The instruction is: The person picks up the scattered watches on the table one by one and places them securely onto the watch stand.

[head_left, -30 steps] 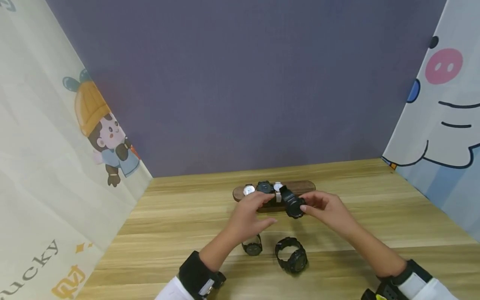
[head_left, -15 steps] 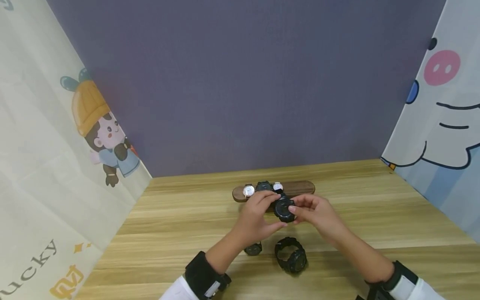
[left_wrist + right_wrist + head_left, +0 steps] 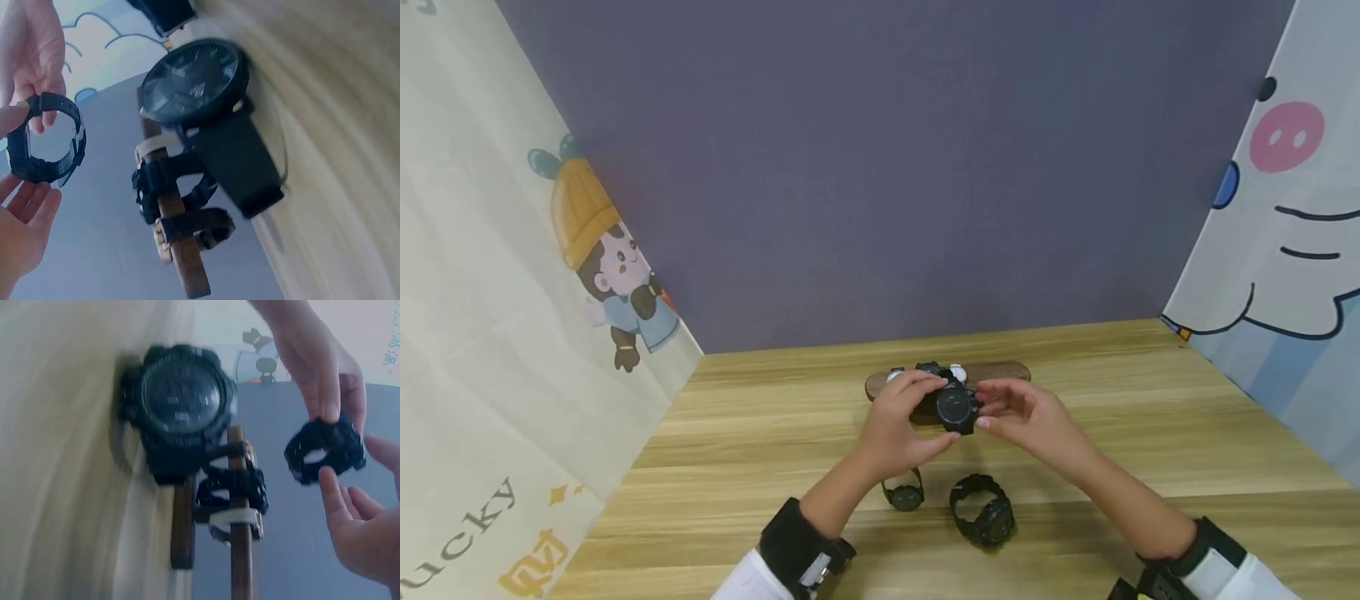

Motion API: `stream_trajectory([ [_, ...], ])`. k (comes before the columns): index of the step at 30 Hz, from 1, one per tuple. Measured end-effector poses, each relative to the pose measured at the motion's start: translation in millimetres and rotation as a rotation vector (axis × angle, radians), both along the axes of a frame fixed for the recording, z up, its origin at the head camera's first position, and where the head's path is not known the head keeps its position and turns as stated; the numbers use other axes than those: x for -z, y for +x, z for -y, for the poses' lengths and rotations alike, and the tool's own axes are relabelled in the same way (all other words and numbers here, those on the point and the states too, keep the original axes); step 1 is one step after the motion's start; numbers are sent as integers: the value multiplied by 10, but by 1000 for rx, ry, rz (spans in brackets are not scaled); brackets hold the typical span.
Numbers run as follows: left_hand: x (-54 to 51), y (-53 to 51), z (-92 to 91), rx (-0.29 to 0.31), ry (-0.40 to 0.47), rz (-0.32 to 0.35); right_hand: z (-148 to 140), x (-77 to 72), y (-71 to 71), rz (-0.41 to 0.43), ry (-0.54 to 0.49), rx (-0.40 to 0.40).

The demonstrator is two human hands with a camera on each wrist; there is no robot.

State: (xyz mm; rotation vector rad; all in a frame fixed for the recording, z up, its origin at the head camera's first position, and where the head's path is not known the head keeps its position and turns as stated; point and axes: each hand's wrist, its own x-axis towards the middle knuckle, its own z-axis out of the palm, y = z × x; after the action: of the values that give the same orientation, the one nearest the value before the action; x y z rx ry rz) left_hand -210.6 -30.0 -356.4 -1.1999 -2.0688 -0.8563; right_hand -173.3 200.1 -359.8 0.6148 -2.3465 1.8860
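Note:
My left hand (image 3: 895,421) pinches a black wristwatch (image 3: 955,406) by its strap, fingers above and thumb below, with the dial facing me. In the left wrist view the watch's strap (image 3: 78,134) forms a closed loop. My right hand (image 3: 1037,421) is at the watch's right side, fingers extended and loosely spread. Its fingertips are at or very near the case; contact is hard to tell. Behind them, a wooden watch stand (image 3: 1000,372) bears several watches, including a white-faced one (image 3: 958,372) and a black one (image 3: 159,178).
Two more black watches lie on the wooden table (image 3: 737,467) nearer me: a smaller watch (image 3: 906,497) at left and a chunky watch (image 3: 992,521) at right. A grey-blue panel (image 3: 880,167) rises behind the table. Printed cloths flank both sides.
The watch has moved left from my right hand into my left hand's pinch, and its dial has turned toward me. My right fingers have loosened from it.

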Motion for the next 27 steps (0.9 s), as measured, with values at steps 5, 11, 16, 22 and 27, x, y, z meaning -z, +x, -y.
stream_trajectory([
  [5,-62,3,49,16,-30,91,-65,-28,-54,-220,145,-61],
  [11,-87,2,24,95,-31,126,-9,-37,-87,-429,310,-70],
  [16,-79,9,-7,136,-24,130,38,-20,-80,-486,366,-10],
  [22,-55,8,-19,136,-23,121,43,-3,-80,-479,369,23],
  [27,-54,5,-1,131,-21,142,11,-17,-82,-505,363,22],
])
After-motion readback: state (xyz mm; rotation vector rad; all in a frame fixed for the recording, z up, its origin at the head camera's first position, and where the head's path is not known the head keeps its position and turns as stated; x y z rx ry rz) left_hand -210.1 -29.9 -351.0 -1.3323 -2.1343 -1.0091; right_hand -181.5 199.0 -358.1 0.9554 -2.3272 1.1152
